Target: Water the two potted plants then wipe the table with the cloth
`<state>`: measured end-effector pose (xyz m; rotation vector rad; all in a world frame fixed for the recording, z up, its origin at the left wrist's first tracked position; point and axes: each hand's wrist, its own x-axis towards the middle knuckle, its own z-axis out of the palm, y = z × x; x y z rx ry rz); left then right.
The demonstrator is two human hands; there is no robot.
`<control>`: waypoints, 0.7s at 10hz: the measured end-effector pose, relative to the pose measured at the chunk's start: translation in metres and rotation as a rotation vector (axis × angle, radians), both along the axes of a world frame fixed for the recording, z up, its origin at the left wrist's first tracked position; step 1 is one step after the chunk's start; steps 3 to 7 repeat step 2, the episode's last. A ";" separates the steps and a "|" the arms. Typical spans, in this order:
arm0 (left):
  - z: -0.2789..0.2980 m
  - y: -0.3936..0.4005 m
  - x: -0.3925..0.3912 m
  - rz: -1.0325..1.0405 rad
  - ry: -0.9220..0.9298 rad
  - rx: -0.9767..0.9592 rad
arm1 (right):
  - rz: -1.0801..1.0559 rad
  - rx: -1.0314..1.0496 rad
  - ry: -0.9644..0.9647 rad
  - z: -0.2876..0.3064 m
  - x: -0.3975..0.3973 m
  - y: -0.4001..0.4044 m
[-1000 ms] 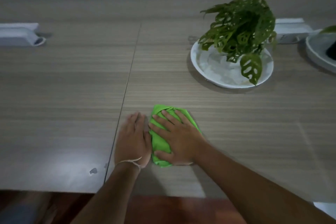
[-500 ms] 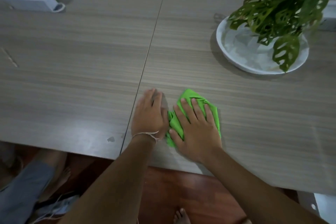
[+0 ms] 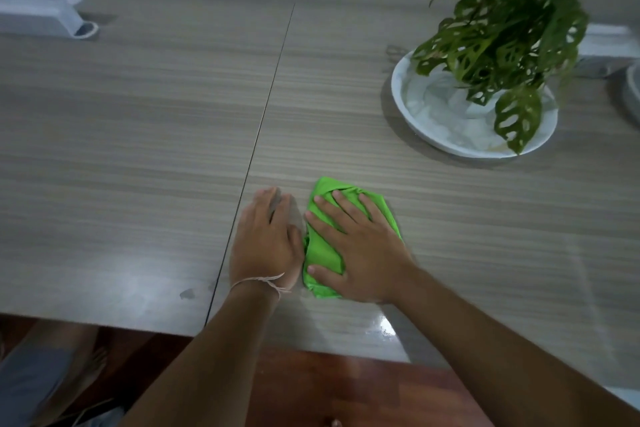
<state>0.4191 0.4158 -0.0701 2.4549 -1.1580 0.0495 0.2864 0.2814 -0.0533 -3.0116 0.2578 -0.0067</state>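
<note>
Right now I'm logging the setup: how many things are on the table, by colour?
Green: 2, the cloth and the leafy plant.
White: 3, the plant's dish and two blocks, far left and far right.
Grey: 1, a dish rim.
Total: 6.

Hands and cloth on the table, near its front edge

The cloth [image 3: 323,246] lies on the table [image 3: 138,149] just right of the seam [image 3: 263,121], with the right hand [image 3: 360,253] flat on it and the left hand [image 3: 266,243] beside it on its left, touching. The potted plant [image 3: 485,80] stands behind and right of the cloth, well apart; a box [image 3: 41,14] lies far behind and left.
</note>
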 end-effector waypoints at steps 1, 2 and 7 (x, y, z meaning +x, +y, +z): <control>-0.006 0.000 0.002 -0.015 -0.045 -0.026 | -0.012 0.163 -0.253 -0.003 -0.009 -0.004; -0.007 0.002 0.004 0.005 -0.054 -0.047 | -0.257 0.262 -0.627 0.006 -0.037 -0.031; -0.007 0.002 0.004 0.005 -0.054 -0.047 | -0.257 0.262 -0.627 0.006 -0.037 -0.031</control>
